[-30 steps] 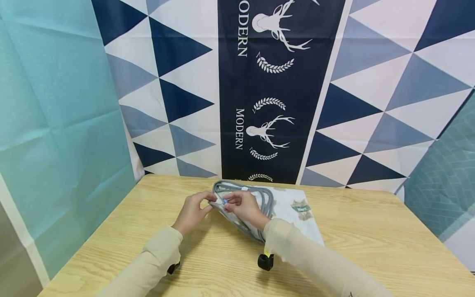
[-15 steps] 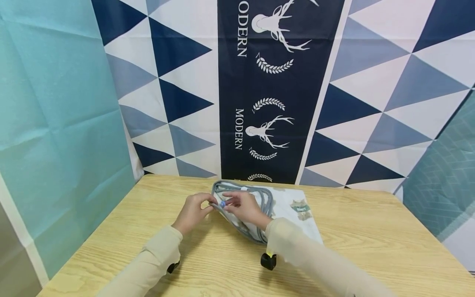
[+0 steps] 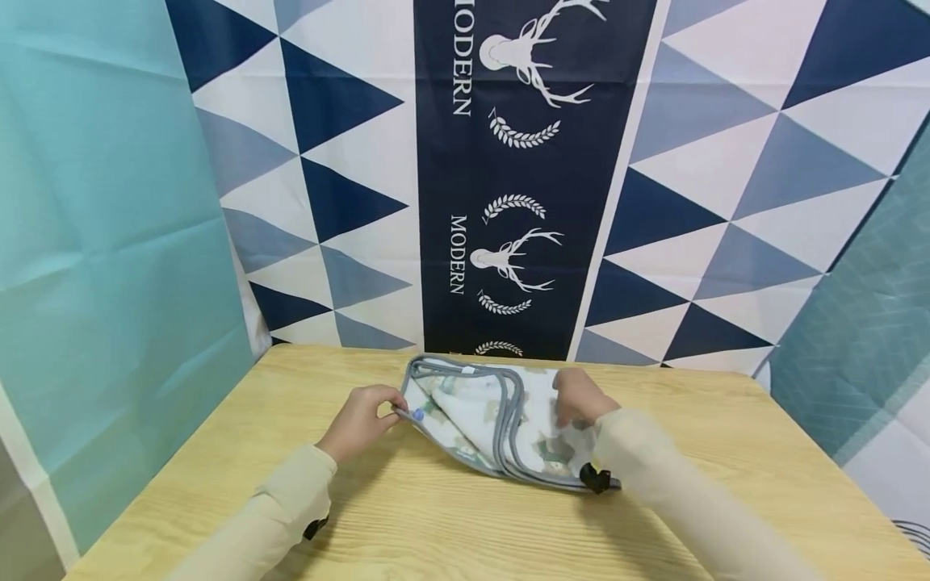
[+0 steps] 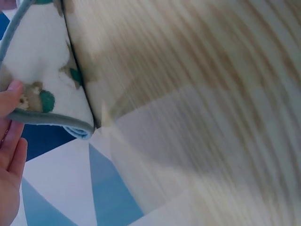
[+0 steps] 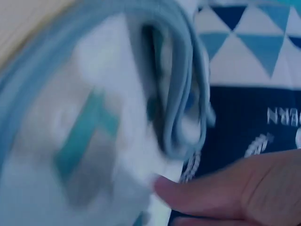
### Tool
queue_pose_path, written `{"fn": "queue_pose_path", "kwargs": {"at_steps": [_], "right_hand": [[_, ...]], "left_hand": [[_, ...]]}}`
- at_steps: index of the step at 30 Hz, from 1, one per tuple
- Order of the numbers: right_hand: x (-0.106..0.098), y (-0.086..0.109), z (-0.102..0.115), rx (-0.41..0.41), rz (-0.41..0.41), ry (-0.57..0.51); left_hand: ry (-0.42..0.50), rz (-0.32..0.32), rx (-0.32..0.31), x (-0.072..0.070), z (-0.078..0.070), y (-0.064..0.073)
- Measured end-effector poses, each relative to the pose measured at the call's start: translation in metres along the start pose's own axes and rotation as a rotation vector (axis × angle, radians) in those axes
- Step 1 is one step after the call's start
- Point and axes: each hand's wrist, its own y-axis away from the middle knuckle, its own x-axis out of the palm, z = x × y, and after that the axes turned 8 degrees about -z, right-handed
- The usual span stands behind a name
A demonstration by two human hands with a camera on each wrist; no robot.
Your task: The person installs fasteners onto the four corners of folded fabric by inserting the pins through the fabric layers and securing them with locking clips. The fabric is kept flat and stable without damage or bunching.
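Note:
A folded white cloth with grey edging and printed bears lies on the table. A small blue button shows near its left corner. My left hand pinches that corner between thumb and fingers; in the left wrist view the hand is partly cut off and grips the grey edging. At the cloth's right end is my right hand, blurred, its fingers bent down over the edge. In the right wrist view, the thumb of the right hand lies against the cloth; its fingers are mostly hidden.
The wooden table runs up to a patterned wall covering with triangles and deer heads. A teal curtain borders the left side. Black wrist cameras hang under both sleeves, the right camera just at the cloth's front edge.
My right hand has left the blue button and moved right to the cloth's far end, whose right edge has shifted inward. The left hand keeps its corner, drawn slightly left. The view has turned slightly.

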Motion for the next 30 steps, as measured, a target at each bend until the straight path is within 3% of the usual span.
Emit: {"fn": "queue_pose_path", "kwargs": {"at_steps": [2,5,11,20,24,30], "right_hand": [[0.001,0.006,-0.011,0.012,0.159,0.065],[0.006,0.014,-0.024,-0.007,0.254,0.077],[0.011,0.020,-0.034,-0.040,0.214,-0.020],[0.011,0.019,-0.032,-0.032,0.230,-0.015],[0.013,0.019,-0.032,-0.027,0.229,-0.019],[0.012,0.015,-0.030,-0.025,0.212,-0.004]], "left_hand": [[-0.006,0.025,-0.007,-0.002,0.001,0.003],[0.000,0.079,0.000,-0.005,0.002,0.004],[-0.019,0.180,0.024,-0.012,0.008,0.005],[-0.098,0.364,0.042,-0.019,0.011,0.015],[-0.124,0.373,0.061,-0.017,0.001,0.008],[-0.154,0.347,0.098,-0.001,-0.024,-0.020]]}}
